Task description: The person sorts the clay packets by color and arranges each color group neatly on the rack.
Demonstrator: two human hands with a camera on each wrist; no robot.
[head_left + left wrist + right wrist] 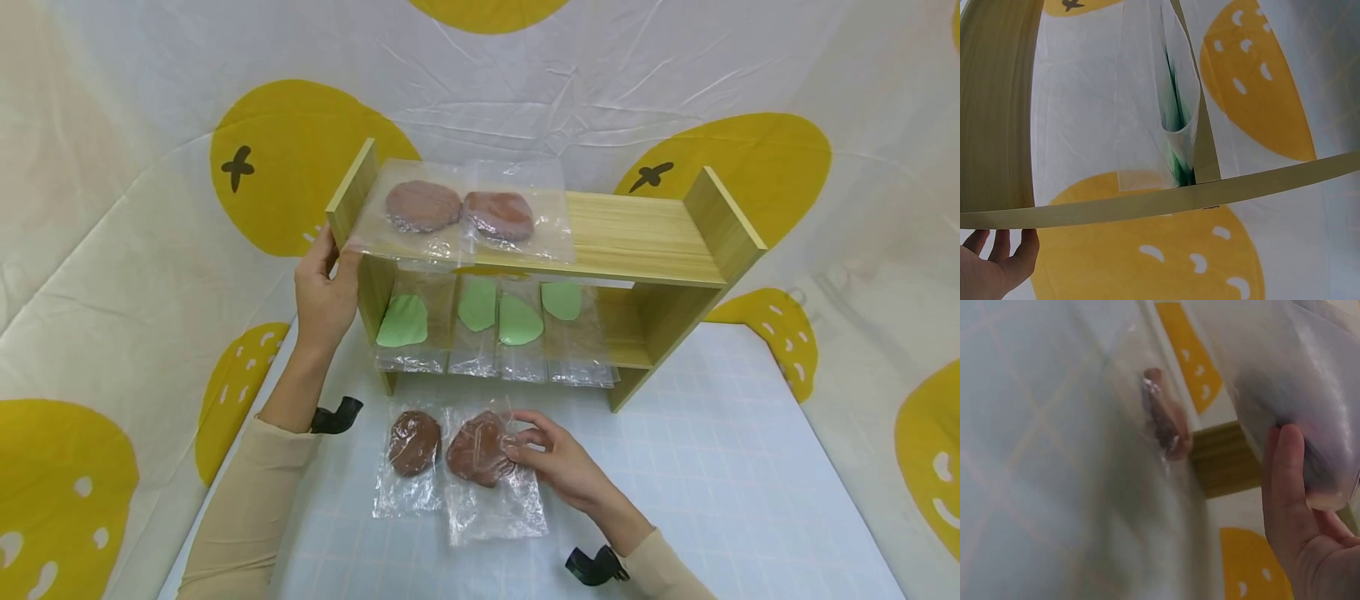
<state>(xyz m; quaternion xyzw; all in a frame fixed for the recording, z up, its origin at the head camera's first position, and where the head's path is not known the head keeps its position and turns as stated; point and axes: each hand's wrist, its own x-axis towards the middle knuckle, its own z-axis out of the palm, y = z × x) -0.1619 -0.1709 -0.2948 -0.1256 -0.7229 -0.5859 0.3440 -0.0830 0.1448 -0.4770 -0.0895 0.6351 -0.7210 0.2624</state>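
At its upper left corner, my left hand (326, 292) grips the side panel of a two-tier wooden shelf (637, 237); its fingertips press the outer face in the left wrist view. My right hand (558, 458) pinches the upper right of a clear bag with a reddish-brown meat patty (477, 450). In the right wrist view this bag (1322, 381) is raised over the table, fingers behind it. Left of it lies another bagged patty (414, 443). Two more bagged patties, one left (422, 207) and one right (501, 215), lie overlapping on the top tier.
On the lower tier several clear bags with flat green pieces (520, 321) stand in a row, their bottoms hanging past the front edge. A pale checked cloth covers the table (720, 467). Behind hangs a white curtain (525, 100) with yellow shapes. Both wrists wear black mounts.
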